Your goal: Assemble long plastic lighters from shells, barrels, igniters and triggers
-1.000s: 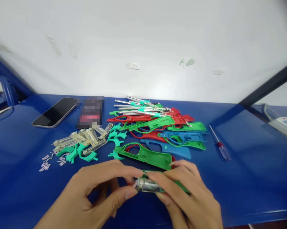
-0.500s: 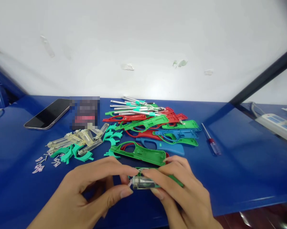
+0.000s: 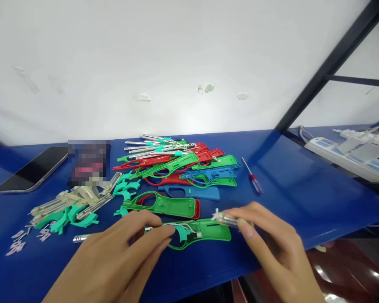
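Observation:
My right hand [image 3: 271, 248] pinches a clear plastic cylinder [image 3: 229, 219] with a small white piece at its left end, above the right part of an open green casing half [image 3: 213, 231]. My left hand [image 3: 123, 256] is over the left end of that casing, thumb and fingertips pressed together beside a teal curved piece [image 3: 182, 232] and thin white wires. What its fingers hold, if anything, is hidden. A metal tube [image 3: 80, 238] sticks out to the left from behind my left hand.
Behind the hands lie red, green and blue casings [image 3: 164, 205] and metal tubes [image 3: 141, 148]. Leftward are clear cylinders [image 3: 94, 206], teal pieces [image 3: 59, 221], small pale bits [image 3: 17, 244] and a phone [image 3: 34, 168]. A screwdriver [image 3: 256, 183] and power strip [image 3: 343, 158] lie right.
My hands have moved apart. The cylinder is now in my right hand alone, away from my left fingers, and the green casing beneath is uncovered. The view has turned right.

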`<state>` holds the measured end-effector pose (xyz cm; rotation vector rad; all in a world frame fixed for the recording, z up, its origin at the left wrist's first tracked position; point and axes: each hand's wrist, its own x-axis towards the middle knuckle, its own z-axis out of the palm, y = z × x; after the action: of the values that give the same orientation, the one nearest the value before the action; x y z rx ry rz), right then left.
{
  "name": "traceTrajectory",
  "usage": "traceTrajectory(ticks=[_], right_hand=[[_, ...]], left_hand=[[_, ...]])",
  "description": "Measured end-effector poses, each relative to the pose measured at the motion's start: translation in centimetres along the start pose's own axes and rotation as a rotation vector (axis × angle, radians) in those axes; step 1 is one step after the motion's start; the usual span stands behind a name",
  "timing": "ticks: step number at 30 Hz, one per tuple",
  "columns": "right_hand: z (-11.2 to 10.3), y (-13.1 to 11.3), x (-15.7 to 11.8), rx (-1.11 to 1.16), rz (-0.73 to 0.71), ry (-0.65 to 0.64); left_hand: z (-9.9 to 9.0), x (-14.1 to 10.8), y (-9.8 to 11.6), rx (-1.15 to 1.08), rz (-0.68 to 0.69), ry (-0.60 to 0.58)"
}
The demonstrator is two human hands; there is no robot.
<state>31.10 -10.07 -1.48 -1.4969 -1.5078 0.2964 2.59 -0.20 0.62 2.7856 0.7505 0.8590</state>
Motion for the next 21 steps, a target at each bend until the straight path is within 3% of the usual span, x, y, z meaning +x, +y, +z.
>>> traceTrajectory(ticks=[2,8,21], right_hand=[[0.4,0.4,-0.3,0.001,0.002,-0.04],[0.9,0.9,-0.4,-0.051,0.004,-0.129],[1.0,1.0,-0.5,-0.134,-0.014,-0.2]], left_hand=[[0.2,1.7,0.0,0.102,0.081,-0.099],[2.0,5.7,-0.3,0.169,0.127,-0.339],[1.3,7.9,-0.2,0.232,0.241,-0.479]])
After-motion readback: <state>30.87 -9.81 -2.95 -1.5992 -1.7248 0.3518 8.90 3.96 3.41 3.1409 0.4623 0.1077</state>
